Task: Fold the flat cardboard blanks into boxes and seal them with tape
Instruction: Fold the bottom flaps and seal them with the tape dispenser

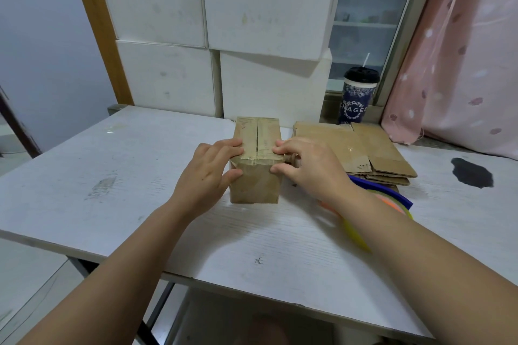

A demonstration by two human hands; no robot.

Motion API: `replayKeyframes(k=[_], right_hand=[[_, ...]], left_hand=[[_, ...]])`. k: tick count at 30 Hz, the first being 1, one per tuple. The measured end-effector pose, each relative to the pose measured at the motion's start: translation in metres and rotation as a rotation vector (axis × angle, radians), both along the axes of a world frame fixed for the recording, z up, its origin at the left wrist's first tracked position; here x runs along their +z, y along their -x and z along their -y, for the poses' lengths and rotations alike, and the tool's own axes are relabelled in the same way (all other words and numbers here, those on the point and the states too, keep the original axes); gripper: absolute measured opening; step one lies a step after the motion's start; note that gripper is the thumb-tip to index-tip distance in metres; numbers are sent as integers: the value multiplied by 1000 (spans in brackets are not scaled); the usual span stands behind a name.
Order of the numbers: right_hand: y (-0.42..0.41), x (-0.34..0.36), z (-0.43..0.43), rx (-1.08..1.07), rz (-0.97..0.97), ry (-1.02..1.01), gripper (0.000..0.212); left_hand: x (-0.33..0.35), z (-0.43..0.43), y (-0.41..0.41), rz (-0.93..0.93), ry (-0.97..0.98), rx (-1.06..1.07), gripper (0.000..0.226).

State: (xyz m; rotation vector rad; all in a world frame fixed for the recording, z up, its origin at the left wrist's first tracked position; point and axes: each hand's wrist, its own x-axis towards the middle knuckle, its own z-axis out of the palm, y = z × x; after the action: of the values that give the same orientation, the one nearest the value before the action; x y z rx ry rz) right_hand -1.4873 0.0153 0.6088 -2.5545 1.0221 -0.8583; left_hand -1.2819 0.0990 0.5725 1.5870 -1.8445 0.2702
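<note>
Brown corrugated board, item one: a single cardboard box (255,159), folded up and standing near the middle of the white table (140,176), long axis pointing away from the person. Its top flaps meet along a centre seam, and glossy tape shows over the top and down the near end.

Hands, two. The left hand (213,169) clasps the box's near left corner, fingers bent over the top edge and thumb against the near end face. The right hand (305,168) mirrors it on the near right corner. Neither holds anything else. Judged purpose: the matched grip from both sides steadies the box and rubs the tape end down over the edge, so sealing of this face looks close to done.

Flat blanks (372,154), one stack, just beside the box on its right, probably kept there within reach for the next fold. Several layers show at the near edge; the exact count cannot be told.

Coloured rings (392,199), blue, yellow-green and orange, partly hidden under the right forearm; whether they are tape rolls cannot be told.

Also present: one lidded cup (357,98) with a straw at the back, one dark stain (472,172) on the tabletop, one pink curtain (462,64), and white panels (252,22) stacked behind.
</note>
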Motion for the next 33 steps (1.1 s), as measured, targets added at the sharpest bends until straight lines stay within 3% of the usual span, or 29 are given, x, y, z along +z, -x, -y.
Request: replayKeyframes(k=[7,10,12,15,17,19,22,33], right_hand=[[0,-1,-3,-47,-84,114,41],[0,6,-6,-6,-249,169,67],[0,11,-8,24,-261,145,82],[-1,16,-6,34,-207,58,70],[-3,16,-5,30,-214,41,58],[-5,14,-4,4,-219,32,46],[-5,9,-1,-21,-199,26,43],[1,6,4,-19,-233,78,46]], left_hand=[[8,2,3,-159,-49,-9,28],[13,1,2,-148,-132,-16,44],[17,1,3,-130,-217,-39,56],[24,3,11,-288,-239,-69,37],[28,6,16,-418,-211,-56,47],[28,8,18,-473,-196,-44,43],[26,9,15,-444,-211,-56,18],[12,8,2,-315,-177,-99,35]])
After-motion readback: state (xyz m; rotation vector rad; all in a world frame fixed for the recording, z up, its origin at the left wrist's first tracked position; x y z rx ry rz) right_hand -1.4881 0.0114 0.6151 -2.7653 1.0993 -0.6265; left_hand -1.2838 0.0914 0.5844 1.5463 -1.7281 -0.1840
